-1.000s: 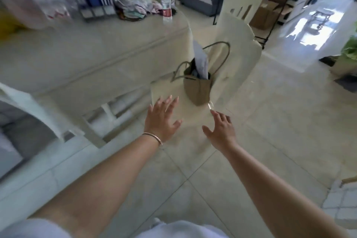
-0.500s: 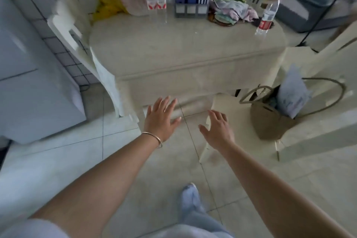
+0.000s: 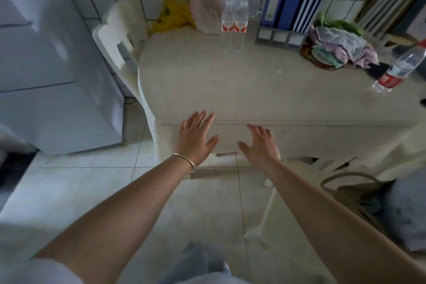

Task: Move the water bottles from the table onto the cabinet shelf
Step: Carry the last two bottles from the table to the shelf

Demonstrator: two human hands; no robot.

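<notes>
Two clear water bottles with red-and-white labels (image 3: 234, 26) stand side by side at the back of the beige table (image 3: 242, 85), against the tiled wall. A third bottle with a red label and red cap (image 3: 400, 69) stands at the table's right end. My left hand (image 3: 196, 138) and my right hand (image 3: 261, 145) hover in front of the table's near edge, fingers spread, holding nothing. Both hands are well short of the bottles. No cabinet shelf is recognisable in this view.
Blue binders in a grey rack (image 3: 295, 0), a clear plastic bag (image 3: 212, 0), a yellow bag (image 3: 173, 15) and a pile of cloths (image 3: 341, 48) crowd the table's back. A white chair (image 3: 119, 41) stands left, a white appliance (image 3: 46, 64) further left, a brown handbag (image 3: 359, 191) at right.
The view has swung left and closer, from the chair with the handbag to the table top. Both hands stay open and now reach the table's near edge.
</notes>
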